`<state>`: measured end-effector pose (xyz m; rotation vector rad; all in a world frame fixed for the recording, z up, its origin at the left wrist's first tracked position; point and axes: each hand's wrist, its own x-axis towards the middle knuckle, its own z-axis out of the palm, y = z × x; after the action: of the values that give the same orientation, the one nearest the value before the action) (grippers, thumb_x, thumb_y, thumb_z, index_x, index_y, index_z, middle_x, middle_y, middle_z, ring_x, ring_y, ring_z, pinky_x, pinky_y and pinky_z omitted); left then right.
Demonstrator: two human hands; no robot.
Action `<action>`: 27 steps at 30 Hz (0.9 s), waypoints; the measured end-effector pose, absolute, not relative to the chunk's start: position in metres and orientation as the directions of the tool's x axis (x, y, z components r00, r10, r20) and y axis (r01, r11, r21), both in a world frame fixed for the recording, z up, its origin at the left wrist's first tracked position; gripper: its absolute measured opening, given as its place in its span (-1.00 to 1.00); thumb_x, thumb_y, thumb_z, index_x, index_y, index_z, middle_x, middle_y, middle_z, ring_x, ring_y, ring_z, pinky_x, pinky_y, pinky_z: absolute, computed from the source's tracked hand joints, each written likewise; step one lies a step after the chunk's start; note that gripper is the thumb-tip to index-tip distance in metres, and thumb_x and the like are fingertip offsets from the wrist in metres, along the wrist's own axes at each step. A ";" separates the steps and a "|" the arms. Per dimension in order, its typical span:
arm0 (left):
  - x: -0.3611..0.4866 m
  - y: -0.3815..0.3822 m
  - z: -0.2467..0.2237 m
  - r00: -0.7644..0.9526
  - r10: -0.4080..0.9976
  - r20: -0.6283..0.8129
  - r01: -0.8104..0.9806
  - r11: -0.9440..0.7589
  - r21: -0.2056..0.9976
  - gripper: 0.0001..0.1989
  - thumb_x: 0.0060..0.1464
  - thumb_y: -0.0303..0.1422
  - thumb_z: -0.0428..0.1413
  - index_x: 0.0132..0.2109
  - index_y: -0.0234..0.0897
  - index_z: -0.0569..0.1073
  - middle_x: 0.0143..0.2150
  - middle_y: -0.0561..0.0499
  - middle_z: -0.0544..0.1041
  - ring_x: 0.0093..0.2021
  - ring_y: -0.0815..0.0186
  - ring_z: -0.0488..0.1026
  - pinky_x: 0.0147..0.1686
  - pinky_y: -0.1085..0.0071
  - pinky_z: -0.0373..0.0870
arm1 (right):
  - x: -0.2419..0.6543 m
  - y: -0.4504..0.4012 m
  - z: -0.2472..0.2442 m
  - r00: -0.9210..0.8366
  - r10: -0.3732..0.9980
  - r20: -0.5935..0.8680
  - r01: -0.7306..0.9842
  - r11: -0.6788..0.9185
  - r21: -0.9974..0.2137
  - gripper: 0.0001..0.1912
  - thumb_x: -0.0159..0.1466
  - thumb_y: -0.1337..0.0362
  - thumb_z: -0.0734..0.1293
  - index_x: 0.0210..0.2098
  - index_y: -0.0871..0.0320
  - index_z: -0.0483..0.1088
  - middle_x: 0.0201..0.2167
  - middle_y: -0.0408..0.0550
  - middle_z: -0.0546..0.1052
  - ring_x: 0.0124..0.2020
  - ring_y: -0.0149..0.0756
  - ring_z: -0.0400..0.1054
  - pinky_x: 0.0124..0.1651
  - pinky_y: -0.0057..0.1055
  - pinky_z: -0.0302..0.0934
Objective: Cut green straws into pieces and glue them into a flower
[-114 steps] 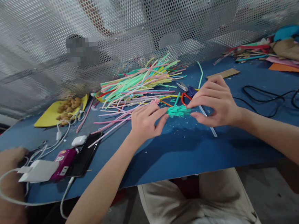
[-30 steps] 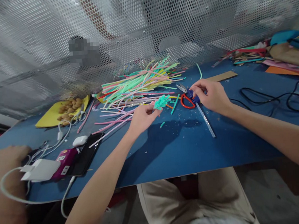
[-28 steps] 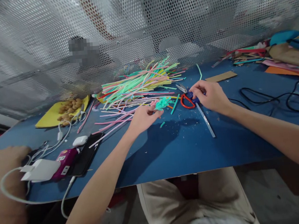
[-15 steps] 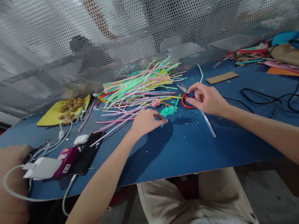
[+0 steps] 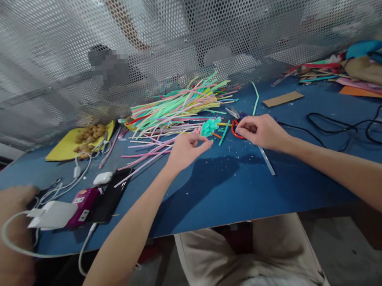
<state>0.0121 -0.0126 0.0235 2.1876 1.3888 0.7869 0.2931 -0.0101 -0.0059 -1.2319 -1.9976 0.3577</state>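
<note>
My left hand [image 5: 189, 151] is closed, its thumb and index finger pinching a bushy turquoise bundle of pipe cleaner [image 5: 210, 127] just above the table. A straight turquoise pipe cleaner piece [image 5: 224, 133] lies to the right of it. My right hand [image 5: 262, 131] has its fingers curled together over the red handle loop of a pair of pliers or scissors [image 5: 232, 112], whose metal jaws point away from me. Whether the fingertips grip anything there is hidden. A clear stick [image 5: 267, 161] lies below the right hand, and a pale green pipe cleaner [image 5: 256, 94] beyond it.
A heap of pastel pipe cleaners [image 5: 178, 104] lies against the perforated metal screen [image 5: 169, 39]. Cardboard [image 5: 283, 99] and a black cable [image 5: 338, 127] are on the right. At left are a phone [image 5: 111, 200], chargers [image 5: 54, 214] and another person's arm [image 5: 9, 232].
My left hand has picked up the turquoise bundle, lifting it away from the table. My right hand has shifted slightly down over the handle, and the straight turquoise piece now lies apart.
</note>
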 end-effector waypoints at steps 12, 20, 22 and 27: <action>0.036 -0.041 0.026 0.345 0.869 0.354 0.599 -0.494 0.630 -0.42 0.18 -0.01 0.15 -0.55 -0.24 0.06 -0.60 0.16 -0.02 -0.52 0.44 -0.07 -0.47 0.40 -0.05 | 0.246 -0.045 -0.009 -0.293 0.879 0.376 0.144 0.429 -0.892 -0.70 0.26 0.01 0.47 -0.19 0.10 0.62 -0.32 -0.08 0.63 -0.48 -0.35 0.43 -0.38 -0.36 0.35; 0.028 -0.036 0.029 0.424 0.827 0.369 0.685 -0.560 0.467 -0.67 0.34 -0.10 0.03 -0.23 -0.25 0.46 -0.51 0.09 0.28 -0.49 0.35 0.23 -0.40 0.40 0.10 | 0.260 -0.027 -0.010 -0.197 0.892 0.407 0.213 0.445 -0.870 -0.72 0.27 0.02 0.46 -0.28 0.12 0.55 -0.40 -0.08 0.59 -0.49 -0.36 0.38 -0.41 -0.33 0.31; 0.022 -0.031 0.031 0.385 0.843 0.375 0.787 -0.512 0.344 -0.67 0.42 -0.16 -0.09 -0.11 -0.25 0.45 -0.41 -0.01 0.44 -0.40 0.27 0.38 -0.35 0.38 0.13 | 0.268 -0.019 -0.010 -0.129 0.894 0.429 0.246 0.448 -0.859 -0.72 0.28 0.02 0.44 -0.28 0.13 0.52 -0.42 -0.07 0.57 -0.49 -0.35 0.38 -0.39 -0.31 0.31; 0.004 -0.010 0.025 0.391 0.888 0.241 0.894 -0.429 0.131 -0.65 0.45 -0.21 -0.18 -0.11 -0.20 0.45 -0.24 -0.10 0.59 -0.27 0.17 0.50 -0.31 0.36 0.18 | 0.289 0.002 -0.011 0.090 0.861 0.501 0.260 0.466 -0.846 -0.77 0.29 0.07 0.42 -0.29 0.12 0.48 -0.46 -0.08 0.54 -0.52 -0.36 0.35 -0.41 -0.31 0.29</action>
<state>0.0041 -0.0100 0.0249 2.6364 1.6897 0.4360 0.2890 0.0018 -0.0106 -1.0468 -1.4544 0.5974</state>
